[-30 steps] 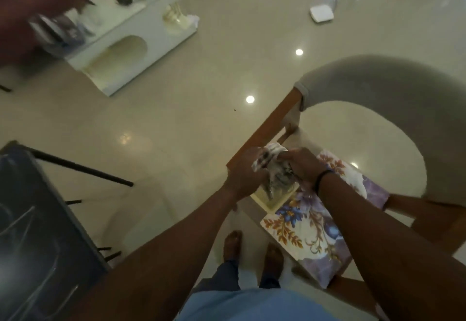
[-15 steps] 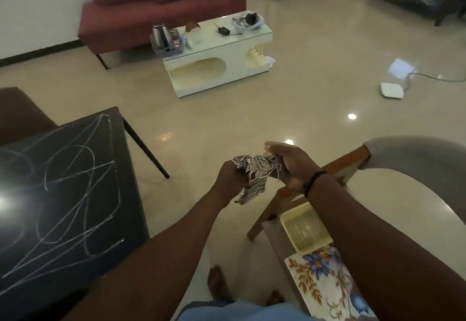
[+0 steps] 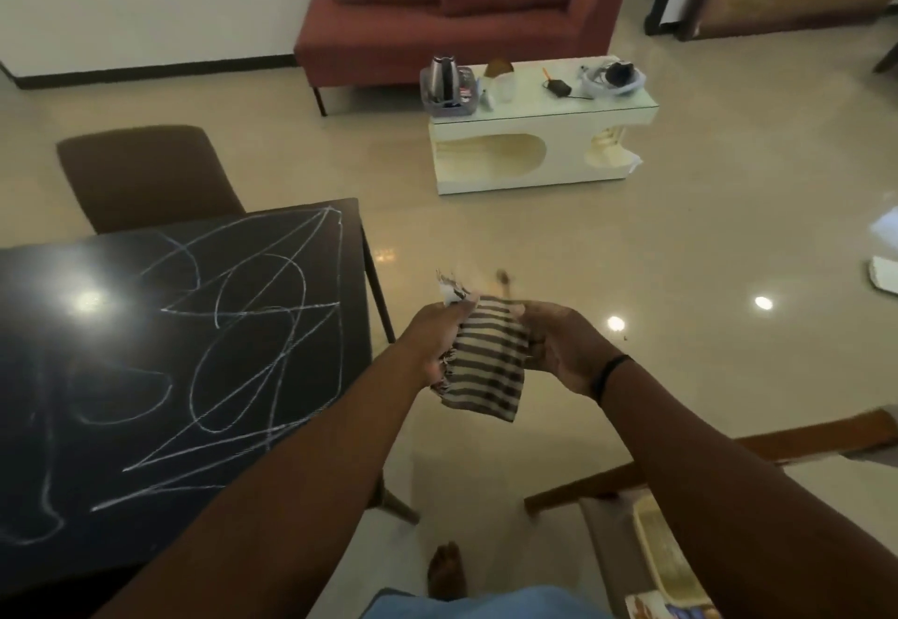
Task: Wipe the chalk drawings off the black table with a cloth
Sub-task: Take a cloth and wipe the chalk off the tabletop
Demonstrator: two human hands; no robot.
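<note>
1. You are standing on a glossy beige floor (image 3: 607,239) that is catching ceiling-light reflections, with a red sofa (image 3: 461,10) sitting against the far white wall.
2. A cream side table (image 3: 539,151) is standing in front of the sofa, carrying a kettle (image 3: 444,79) and other small items too small to name.
3. The black table (image 3: 58,497) is lying to your left, and its top is bearing white chalk drawings (image 3: 233,351): loops and crossing lines spreading over most of the visible surface.
4. A brown chair (image 3: 146,176) is sitting at the table's far side, its seat tucked under the edge.
5. You are holding the cloth (image 3: 491,365), brown-and-cream striped, in the air to the right of the table, well clear of the chalk and over the floor.
6. Your left hand (image 3: 437,351) is closing its fingers around the cloth's left edge, with a frayed corner sticking up above the knuckles.
7. Your right hand (image 3: 563,351) is gripping the cloth's right side, thumb pressing on the front and a dark band (image 3: 612,373) circling the wrist.
8. The cloth is hanging stretched between both hands, its lower edge drooping free below them.
9. A wooden chair frame (image 3: 729,458) is showing at lower right, and a bare foot (image 3: 447,570) is resting on the floor beneath you.
</note>
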